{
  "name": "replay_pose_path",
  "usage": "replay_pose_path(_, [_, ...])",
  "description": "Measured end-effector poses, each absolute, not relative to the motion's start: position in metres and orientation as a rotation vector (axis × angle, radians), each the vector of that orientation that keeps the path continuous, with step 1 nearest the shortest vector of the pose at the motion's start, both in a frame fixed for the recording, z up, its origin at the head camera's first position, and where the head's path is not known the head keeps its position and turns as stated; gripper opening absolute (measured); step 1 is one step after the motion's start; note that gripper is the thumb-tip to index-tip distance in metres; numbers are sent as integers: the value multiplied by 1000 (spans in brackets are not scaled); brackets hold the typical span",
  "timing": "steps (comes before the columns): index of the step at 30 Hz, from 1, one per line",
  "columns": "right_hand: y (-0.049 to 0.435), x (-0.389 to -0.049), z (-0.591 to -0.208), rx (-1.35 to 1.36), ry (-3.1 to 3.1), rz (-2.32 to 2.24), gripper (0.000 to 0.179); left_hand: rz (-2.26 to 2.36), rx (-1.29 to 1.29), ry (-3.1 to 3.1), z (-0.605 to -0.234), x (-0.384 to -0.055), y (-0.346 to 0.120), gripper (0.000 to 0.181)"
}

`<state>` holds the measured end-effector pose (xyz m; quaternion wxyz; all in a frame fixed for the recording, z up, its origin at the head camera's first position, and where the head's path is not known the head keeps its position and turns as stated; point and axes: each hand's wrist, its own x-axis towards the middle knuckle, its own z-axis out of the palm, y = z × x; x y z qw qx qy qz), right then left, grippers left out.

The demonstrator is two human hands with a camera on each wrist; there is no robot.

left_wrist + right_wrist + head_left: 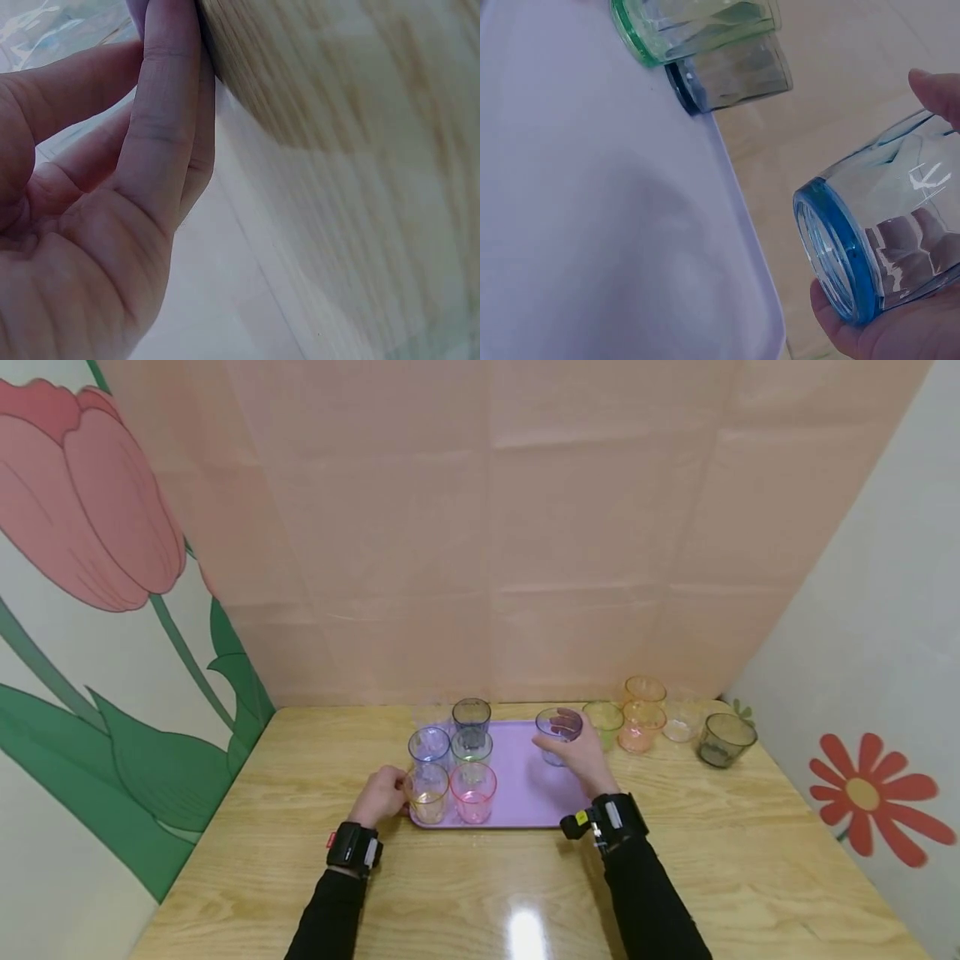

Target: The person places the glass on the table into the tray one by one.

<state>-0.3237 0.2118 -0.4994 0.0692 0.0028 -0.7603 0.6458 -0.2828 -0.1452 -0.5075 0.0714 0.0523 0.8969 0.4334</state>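
Glass [891, 225], clear and round-based, sits in right grip [588, 760].

pink tulip [112, 510], left wall [52, 860]; peach backdrop [487, 535]; red flower [864, 795], right wall [862, 643]

Lilac tray [536, 789], blue-based glass [870, 225], pink-rimmed glass [473, 793], wood-grained table [442, 893]

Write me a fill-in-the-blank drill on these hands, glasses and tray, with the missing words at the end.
1. Gripped by the right hand, the held glass has a thick ____ ring.
2. The glass closest to the left hand, beside the pink glass, is ____.
3. In the head view, the smoky glass at the far table corner is to the ____ of the tray.
4. Each wrist wears a ____ band.

Missing words: blue; yellow; right; black.
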Motion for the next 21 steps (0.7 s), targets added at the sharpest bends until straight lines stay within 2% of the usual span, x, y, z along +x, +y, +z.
replay_pose_path(21, [175, -350, -504, -71, -2348, 1889, 90, 1332, 172, 2688, -510, -283, -145, 19])
